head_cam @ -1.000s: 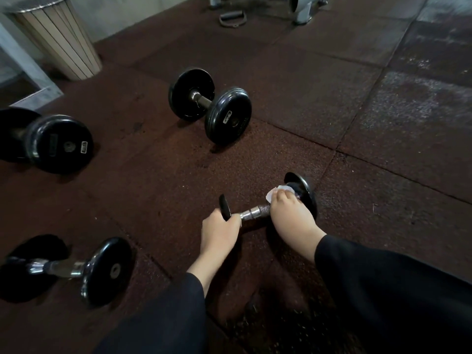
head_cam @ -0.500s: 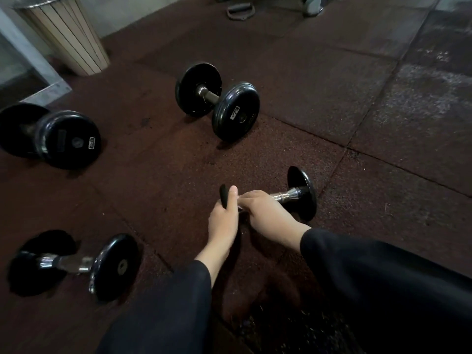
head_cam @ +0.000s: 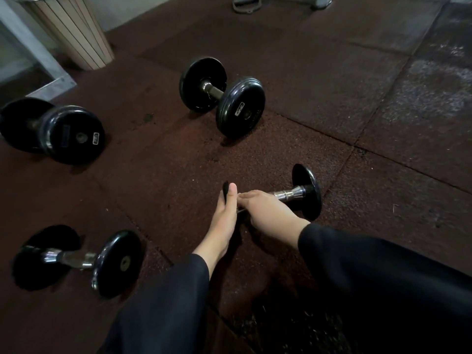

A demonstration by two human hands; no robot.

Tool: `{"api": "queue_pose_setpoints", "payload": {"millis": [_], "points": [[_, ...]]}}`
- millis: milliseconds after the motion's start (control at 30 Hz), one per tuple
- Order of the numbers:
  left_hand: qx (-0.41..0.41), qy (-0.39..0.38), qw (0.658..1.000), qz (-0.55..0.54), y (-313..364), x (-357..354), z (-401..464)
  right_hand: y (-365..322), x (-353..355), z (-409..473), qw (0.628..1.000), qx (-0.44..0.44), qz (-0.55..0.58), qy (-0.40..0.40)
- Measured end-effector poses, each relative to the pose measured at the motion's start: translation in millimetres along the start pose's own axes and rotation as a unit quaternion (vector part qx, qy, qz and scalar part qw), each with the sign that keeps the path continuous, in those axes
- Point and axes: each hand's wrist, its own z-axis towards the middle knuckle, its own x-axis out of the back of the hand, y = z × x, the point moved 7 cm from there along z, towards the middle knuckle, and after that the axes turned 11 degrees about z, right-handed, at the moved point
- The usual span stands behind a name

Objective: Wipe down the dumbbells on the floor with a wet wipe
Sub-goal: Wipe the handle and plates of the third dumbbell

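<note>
A small dumbbell (head_cam: 304, 191) with black end plates and a chrome handle lies on the floor in front of me. My left hand (head_cam: 224, 213) holds its left end plate, thumb up along the plate's rim. My right hand (head_cam: 265, 210) is wrapped over the left part of the chrome handle; the wet wipe is hidden under it. Three more dumbbells lie around: a large one (head_cam: 222, 95) beyond, another large one (head_cam: 53, 131) at the far left, and a smaller one (head_cam: 81, 259) at the near left.
The floor is dark red rubber tiles (head_cam: 383, 200) with seams. A ribbed bin (head_cam: 74, 31) stands at the back left beside a grey metal frame (head_cam: 33, 60). A cable handle (head_cam: 245, 5) lies at the top edge. My black sleeves fill the foreground.
My right hand slid left along the handle from the right end plate to the left part, and the wipe went out of sight under it. My left hand's thumb rose along the plate.
</note>
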Motion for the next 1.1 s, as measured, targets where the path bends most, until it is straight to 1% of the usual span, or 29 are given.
{"api": "queue_pose_setpoints", "payload": {"millis": [100, 200, 300, 400, 433, 533, 600, 700, 767, 833, 867, 900, 967, 1000, 1100], "points": [[-0.011, 0.006, 1.000, 0.008, -7, 1, 2, 1, -3, -8, 0.999, 0.028, 0.029, 0.006], [-0.008, 0.004, 1.000, 0.003, -13, 0, 6, -2, -2, -16, 0.999, 0.049, 0.010, 0.021], [-0.013, 0.000, 1.000, 0.003, -6, 0, 3, -3, -11, -16, 0.998, 0.042, -0.040, 0.015], [-0.008, 0.001, 1.000, 0.002, 1, 0, -1, -1, -21, -25, 0.994, 0.052, -0.073, 0.066], [-0.001, 0.000, 1.000, -0.002, 0, 0, -1, 1, -27, -29, 0.991, 0.063, -0.100, 0.070], [0.004, 0.000, 1.000, -0.007, -3, 0, -1, 7, -44, -40, 0.977, 0.072, -0.197, 0.039], [0.004, -0.004, 1.000, -0.003, -3, -1, 0, 9, -39, -45, 0.971, 0.079, -0.222, 0.046], [0.002, -0.004, 1.000, 0.002, -6, -1, 4, 23, -22, -40, 0.973, 0.025, -0.219, 0.066], [0.004, -0.001, 1.000, 0.003, -9, 0, 6, 16, -4, -33, 0.976, 0.011, -0.193, 0.099], [-0.002, -0.006, 1.000, 0.005, -7, -1, 6, 9, 5, -22, 0.982, -0.005, -0.162, 0.096], [-0.004, -0.008, 1.000, 0.006, -6, -2, 5, 5, 2, -16, 0.979, 0.011, -0.182, 0.090], [-0.005, -0.012, 1.000, 0.006, -6, -2, 5, -1, 0, -14, 0.980, 0.024, -0.178, 0.080], [-0.006, -0.014, 1.000, 0.012, -7, -2, 4, -6, -8, -16, 0.990, 0.035, -0.123, 0.058], [-0.008, -0.011, 1.000, 0.013, -7, -1, 4, -6, -12, -19, 0.990, 0.043, -0.118, 0.059], [-0.005, -0.006, 1.000, 0.009, -9, 0, 6, 1, -16, -25, 0.984, 0.034, -0.156, 0.075]]}}
